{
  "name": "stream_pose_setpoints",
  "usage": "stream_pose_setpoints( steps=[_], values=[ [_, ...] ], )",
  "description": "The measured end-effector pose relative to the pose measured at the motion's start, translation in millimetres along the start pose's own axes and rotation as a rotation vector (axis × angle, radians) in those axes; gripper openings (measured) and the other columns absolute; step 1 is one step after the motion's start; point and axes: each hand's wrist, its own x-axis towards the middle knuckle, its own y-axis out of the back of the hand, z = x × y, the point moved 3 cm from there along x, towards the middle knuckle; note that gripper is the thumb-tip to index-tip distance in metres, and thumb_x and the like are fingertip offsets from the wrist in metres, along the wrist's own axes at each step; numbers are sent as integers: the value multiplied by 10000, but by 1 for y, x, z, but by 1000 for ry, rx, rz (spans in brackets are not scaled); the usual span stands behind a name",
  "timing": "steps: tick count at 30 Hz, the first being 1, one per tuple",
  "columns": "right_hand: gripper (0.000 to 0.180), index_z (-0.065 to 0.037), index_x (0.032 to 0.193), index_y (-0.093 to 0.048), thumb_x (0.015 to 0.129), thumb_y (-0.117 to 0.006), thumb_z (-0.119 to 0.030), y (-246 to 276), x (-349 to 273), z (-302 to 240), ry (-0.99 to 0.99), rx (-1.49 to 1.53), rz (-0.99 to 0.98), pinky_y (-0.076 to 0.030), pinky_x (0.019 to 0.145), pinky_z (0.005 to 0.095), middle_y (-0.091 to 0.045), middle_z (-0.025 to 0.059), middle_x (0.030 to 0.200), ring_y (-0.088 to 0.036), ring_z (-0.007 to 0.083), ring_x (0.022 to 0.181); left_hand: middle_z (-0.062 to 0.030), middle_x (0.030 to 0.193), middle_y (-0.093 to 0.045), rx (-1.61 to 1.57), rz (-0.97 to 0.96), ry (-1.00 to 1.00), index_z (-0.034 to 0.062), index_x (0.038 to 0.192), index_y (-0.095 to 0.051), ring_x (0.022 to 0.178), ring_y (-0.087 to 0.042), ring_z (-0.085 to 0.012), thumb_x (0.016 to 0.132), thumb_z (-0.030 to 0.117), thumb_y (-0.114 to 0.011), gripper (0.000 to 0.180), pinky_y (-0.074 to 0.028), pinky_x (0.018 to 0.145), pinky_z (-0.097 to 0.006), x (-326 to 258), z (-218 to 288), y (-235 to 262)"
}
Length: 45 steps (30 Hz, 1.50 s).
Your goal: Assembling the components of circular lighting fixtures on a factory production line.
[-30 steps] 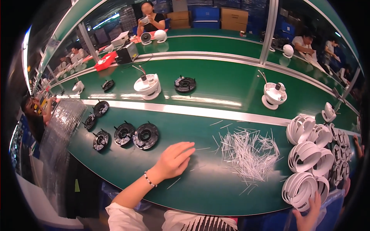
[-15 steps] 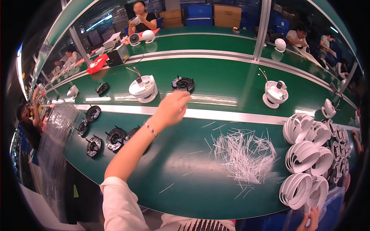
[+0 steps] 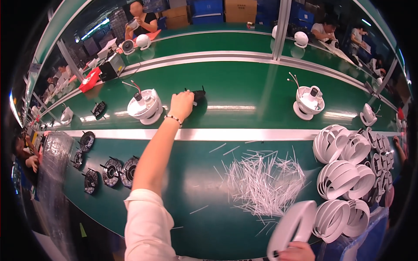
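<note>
My left hand (image 3: 181, 105) reaches far out over the green conveyor belt (image 3: 244, 82) and lies on a black round part (image 3: 198, 95), its fingers closed around the part's near side. Just left of it stands a white round housing (image 3: 145, 107) with wires sticking up. My right hand (image 3: 298, 252) is at the bottom edge and holds a white curved ring (image 3: 291, 226) upright. A loose heap of thin white sticks (image 3: 263, 179) lies on the green bench (image 3: 209, 217) between the two hands.
Stacks of white rings (image 3: 348, 174) crowd the right side of the bench. Several black round parts (image 3: 111, 172) lie at the left. Another white housing (image 3: 307, 102) rides the belt at the right. Other people work across the belt and at the left edge.
My left hand has gone from the near bench, forward across the metal rail, onto the black part on the belt. My right hand has lifted a white ring into view.
</note>
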Motion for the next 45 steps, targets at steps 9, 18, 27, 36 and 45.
stream_pose_setpoints(
  steps=[9, 18, 27, 36, 45],
  values=[
    [175, 15, 799, -584, 675, -595, -107, -74, -19, -9, 454, 109, -358, -444, 687, 370, -567, 147, 887, -541, 239, 713, -79, 757, -567, 143, -59, -153, 60, 765, -537, 764, -563, -206, 672, 55, -536, 93, -370, 775, -426, -110, 56, 101],
    [205, -49, 769, -558, 698, -613, -234, -132, -42, -17, 235, -229, -647, -421, 454, 220, -525, 31, 818, -484, 120, 617, -166, 832, -533, -416, -200, -111, -17, 766, -581, 834, -526, -298, 678, 441, -608, 467, -446, 684, -381, -161, 68, 118],
    [1001, -80, 1285, -263, 471, -778, -354, -124, 24, -4, 83, -259, -1057, -183, 912, 622, -97, 170, 1367, -117, 411, 1238, -180, 1116, -471, -662, -357, 15, 24, 1115, -454, 1044, -452, -308, 638, 153, -672, 540, -376, 883, -348, -119, 42, 64],
    [1032, -57, 1291, -217, 464, -780, -309, -119, 27, 10, -22, -133, -974, -297, 921, 491, -211, 195, 1302, -266, 393, 1159, -86, 825, -599, -1364, -171, 475, -13, 941, -559, 735, -560, -144, 716, 79, -615, 249, -446, 674, -259, -137, 39, 77],
    [1032, 60, 1271, -174, 519, -802, -261, -117, 82, 79, -418, 553, 170, -303, 944, 342, -323, 200, 1237, -361, 258, 1141, -83, 1027, -498, -2016, 86, 569, 1, 1078, -358, 947, -491, -134, 796, -23, -508, 320, -407, 841, -265, -212, 107, 108]
  ],
)
